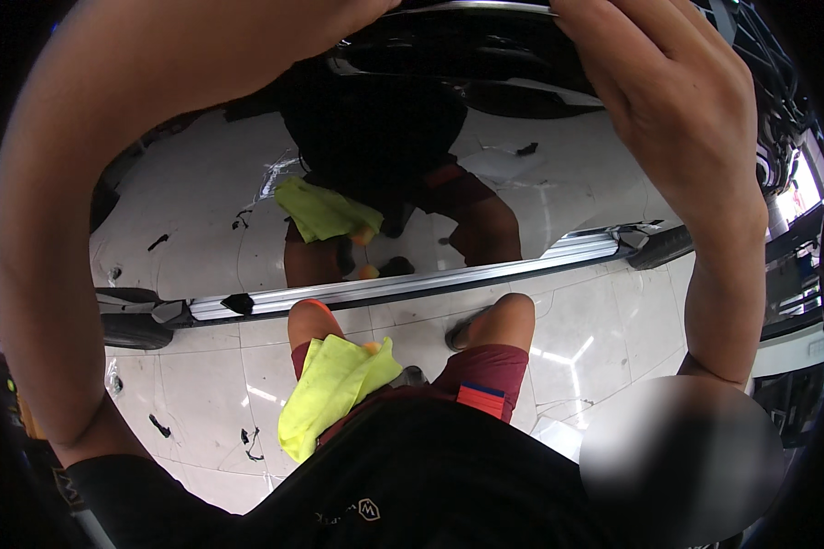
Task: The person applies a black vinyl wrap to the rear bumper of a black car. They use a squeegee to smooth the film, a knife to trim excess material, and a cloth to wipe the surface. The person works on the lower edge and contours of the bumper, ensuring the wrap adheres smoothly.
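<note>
A glossy black car door panel [211, 183] fills the upper middle, mirroring the floor and my legs. Both my arms reach up around it. My left hand [362, 13] runs out at the top edge; its fingers are hidden. At the upper right, my right hand [673, 87] is bent with its fingers drawn together beside the bright trim strip [485, 6] above the door. Its fingertips leave the picture, so what they grip, if anything, is hidden. Below the strip is the door handle area [522, 96]. A yellow-green cloth [334, 389] hangs at my lap, away from both hands.
A silver running board [412, 282] crosses below the door, with a black scrap [238, 304] on it. Tyres [137, 331] show at both ends. Dark scraps [159, 426] lie on the pale tiled floor [201, 384]. A red-and-blue flat piece [482, 400] sits at my shorts.
</note>
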{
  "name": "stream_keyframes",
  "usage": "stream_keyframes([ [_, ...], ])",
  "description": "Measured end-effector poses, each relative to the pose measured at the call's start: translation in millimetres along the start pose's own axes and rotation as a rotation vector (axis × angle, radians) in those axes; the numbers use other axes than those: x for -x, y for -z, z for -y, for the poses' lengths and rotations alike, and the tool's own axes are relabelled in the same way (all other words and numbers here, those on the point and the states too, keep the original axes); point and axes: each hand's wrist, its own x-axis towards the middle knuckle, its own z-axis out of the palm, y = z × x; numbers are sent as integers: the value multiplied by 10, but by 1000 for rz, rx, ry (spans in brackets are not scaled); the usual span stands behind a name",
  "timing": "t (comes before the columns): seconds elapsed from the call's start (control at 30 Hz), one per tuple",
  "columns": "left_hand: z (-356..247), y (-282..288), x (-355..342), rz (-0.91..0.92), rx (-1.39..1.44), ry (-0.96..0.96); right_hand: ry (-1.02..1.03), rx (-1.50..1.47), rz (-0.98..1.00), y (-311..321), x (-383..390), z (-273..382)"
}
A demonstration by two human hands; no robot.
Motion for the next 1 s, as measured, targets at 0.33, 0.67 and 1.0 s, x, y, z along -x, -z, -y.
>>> stream_keyframes([
  [0.33, -35, -60, -81, 3, 1, -11, -16, 63, 89, 52, 63, 0],
  [0.67, -78, -55, -107, 19, -19, -2, -66, -37, 71, 26, 164, -35],
  [1.0, -66, -114, -187, -17, -91, -17, -74, 5, 63, 38, 178, -27],
])
